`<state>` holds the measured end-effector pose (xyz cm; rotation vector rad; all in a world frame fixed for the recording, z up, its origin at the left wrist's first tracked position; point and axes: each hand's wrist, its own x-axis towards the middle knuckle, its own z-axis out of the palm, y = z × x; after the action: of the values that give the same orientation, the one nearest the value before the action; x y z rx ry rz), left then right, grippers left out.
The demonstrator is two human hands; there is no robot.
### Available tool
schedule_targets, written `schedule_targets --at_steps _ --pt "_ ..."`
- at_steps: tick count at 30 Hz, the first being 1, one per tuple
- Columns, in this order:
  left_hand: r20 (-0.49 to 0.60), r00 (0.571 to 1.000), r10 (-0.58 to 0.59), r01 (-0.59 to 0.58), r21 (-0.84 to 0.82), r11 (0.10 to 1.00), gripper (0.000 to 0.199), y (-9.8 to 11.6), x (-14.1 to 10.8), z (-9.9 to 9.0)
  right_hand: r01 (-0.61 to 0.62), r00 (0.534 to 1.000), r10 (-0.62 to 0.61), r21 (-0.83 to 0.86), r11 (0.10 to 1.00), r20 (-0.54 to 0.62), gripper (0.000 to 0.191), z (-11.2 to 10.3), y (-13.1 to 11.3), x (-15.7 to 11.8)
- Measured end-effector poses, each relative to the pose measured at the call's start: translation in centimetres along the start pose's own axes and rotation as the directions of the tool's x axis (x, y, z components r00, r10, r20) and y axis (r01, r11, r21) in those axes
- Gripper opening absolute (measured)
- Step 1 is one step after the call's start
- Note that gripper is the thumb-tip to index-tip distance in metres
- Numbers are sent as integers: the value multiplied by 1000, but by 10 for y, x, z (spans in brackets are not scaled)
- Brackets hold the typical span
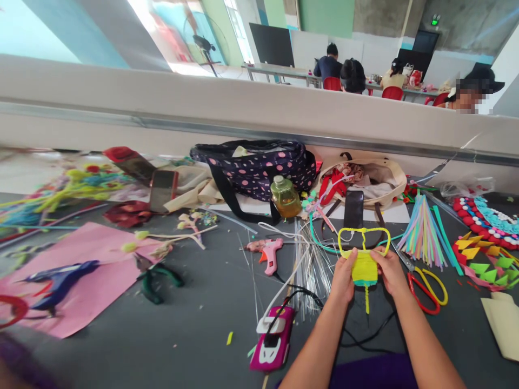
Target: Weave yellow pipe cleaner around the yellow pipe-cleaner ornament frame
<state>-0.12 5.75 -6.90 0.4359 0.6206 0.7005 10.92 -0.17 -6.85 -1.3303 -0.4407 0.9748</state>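
Between both hands is a yellow pipe-cleaner figure [364, 266], with an open loop frame on top, a solid yellow block with a teal lower edge, and a twisted stem hanging down. My left hand [344, 276] pinches its left side. At its right side, my right hand [388, 270] is closed on it too. Scissors [430, 294] with red and yellow handles lie right of my right hand. To the left of my hands rest clear thin sticks [310, 270] and a pink glue gun [272, 254]. A dark phone [354, 208] is just beyond the figure.
A magenta power strip [279, 346] with cables lies at front centre. Farther left are green-handled pliers [152, 283] and a blue glue gun [67, 278] on a pink sheet [97, 243]. A patterned bag [255, 167], a bottle [285, 200] and pastel pipe cleaners [424, 232] stand behind.
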Motion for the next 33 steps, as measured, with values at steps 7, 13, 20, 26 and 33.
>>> schedule_targets --at_steps 7,13,20,26,33 --pt "-64 997 49 -48 27 999 29 -5 0 -1 -29 999 32 88 996 -34 29 5 3 -4" --pt "-75 996 46 -44 35 998 23 -3 0 -1 -51 998 56 171 984 -23 31 7 4 -6" --pt "-112 989 -94 83 -98 992 22 -1 5 -3 -11 999 13 43 999 -40 39 -2 6 -2" --pt "-116 984 -138 124 -114 986 23 1 8 -7 155 871 -380 -559 814 -312 43 -66 -12 13" --pt "-91 986 -139 129 -105 986 27 -1 9 -9 -21 735 -549 -822 569 -399 30 -157 -40 30"
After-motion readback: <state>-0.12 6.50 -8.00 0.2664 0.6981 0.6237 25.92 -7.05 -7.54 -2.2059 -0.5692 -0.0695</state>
